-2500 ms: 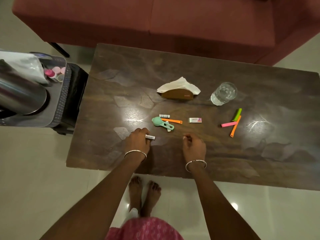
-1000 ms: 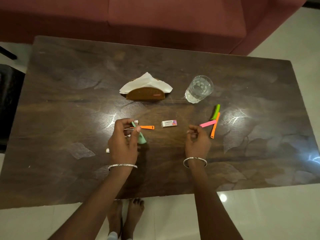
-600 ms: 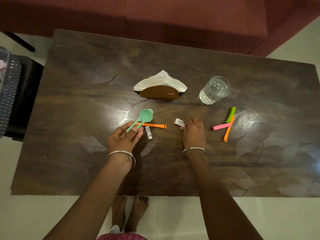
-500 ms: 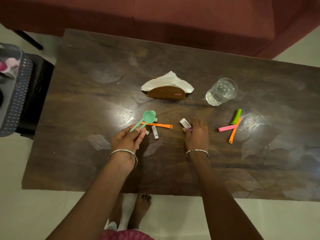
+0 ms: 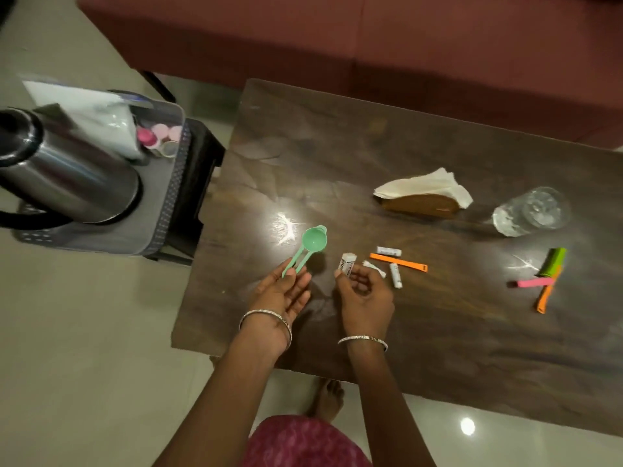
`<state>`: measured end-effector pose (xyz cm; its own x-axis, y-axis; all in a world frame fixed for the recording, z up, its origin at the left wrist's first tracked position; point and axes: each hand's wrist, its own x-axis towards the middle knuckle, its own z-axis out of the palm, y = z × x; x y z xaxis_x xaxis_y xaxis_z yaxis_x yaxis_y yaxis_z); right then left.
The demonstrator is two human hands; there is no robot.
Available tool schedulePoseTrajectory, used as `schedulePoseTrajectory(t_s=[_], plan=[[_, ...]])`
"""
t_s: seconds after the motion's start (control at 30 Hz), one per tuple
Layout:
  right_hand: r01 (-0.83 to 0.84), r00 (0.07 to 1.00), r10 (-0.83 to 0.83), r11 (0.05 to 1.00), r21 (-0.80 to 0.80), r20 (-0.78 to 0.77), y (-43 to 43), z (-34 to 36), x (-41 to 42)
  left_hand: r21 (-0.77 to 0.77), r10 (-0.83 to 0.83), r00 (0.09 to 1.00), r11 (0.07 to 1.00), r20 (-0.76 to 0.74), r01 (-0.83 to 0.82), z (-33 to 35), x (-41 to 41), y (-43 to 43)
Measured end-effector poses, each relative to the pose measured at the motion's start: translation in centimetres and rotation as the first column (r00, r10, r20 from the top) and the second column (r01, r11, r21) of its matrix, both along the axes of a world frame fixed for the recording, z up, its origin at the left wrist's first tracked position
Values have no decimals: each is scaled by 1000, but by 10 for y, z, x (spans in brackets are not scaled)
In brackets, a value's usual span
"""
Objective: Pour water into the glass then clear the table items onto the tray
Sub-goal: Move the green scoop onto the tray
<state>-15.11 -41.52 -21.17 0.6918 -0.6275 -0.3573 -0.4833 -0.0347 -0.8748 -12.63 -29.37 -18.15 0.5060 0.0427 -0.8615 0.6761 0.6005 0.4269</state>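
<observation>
My left hand [image 5: 282, 294] holds green measuring spoons [image 5: 308, 247] by their handles, bowls pointing away over the dark wooden table [image 5: 438, 332]. My right hand [image 5: 365, 296] pinches a small white eraser [image 5: 347, 262] upright. Near it lie small white tubes [image 5: 396, 275] and an orange strip [image 5: 399, 262]. The glass [image 5: 531, 212] with water stands at the right. A grey tray [image 5: 161, 203] sits to the left of the table, carrying a steel kettle [image 5: 64, 173].
A napkin holder [image 5: 423, 195] with white napkins stands at mid-table. Green, pink and orange clips [image 5: 547, 281] lie at the right. The tray also holds a white bag [image 5: 101, 123] and pink lids [image 5: 158, 136]. A maroon sofa [image 5: 371, 45] runs behind the table.
My right hand picked the eraser up off the table. My left hand keeps the green spoons lifted. The view swung left, bringing the tray and kettle into sight.
</observation>
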Motion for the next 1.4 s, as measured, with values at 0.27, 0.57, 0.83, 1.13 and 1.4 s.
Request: schedulePoseTrajectory(t_s=[0.27, 0.57, 0.83, 1.13, 1.4], plan=[[-73, 997, 66, 983, 170, 47, 124, 14, 52, 71, 130, 990, 989, 56, -134, 8, 35, 128], [-250, 967, 244, 964, 93, 69, 228, 12, 121, 165, 193, 981, 969, -32, -185, -6, 106, 229], [-333, 942, 333, 943, -20, 43, 264, -4, 193, 100, 258, 955, 964, -145, -245, -38, 156, 253], [-629, 767, 617, 669, -395, -175, 290, -25, 251, 146, 329, 933, 940, -147, -308, -66, 181, 262], [-748, 643, 540, 288, -599, -543, 315, -37, 269, 111, 379, 910, 925, -168, -364, -83, 184, 266]])
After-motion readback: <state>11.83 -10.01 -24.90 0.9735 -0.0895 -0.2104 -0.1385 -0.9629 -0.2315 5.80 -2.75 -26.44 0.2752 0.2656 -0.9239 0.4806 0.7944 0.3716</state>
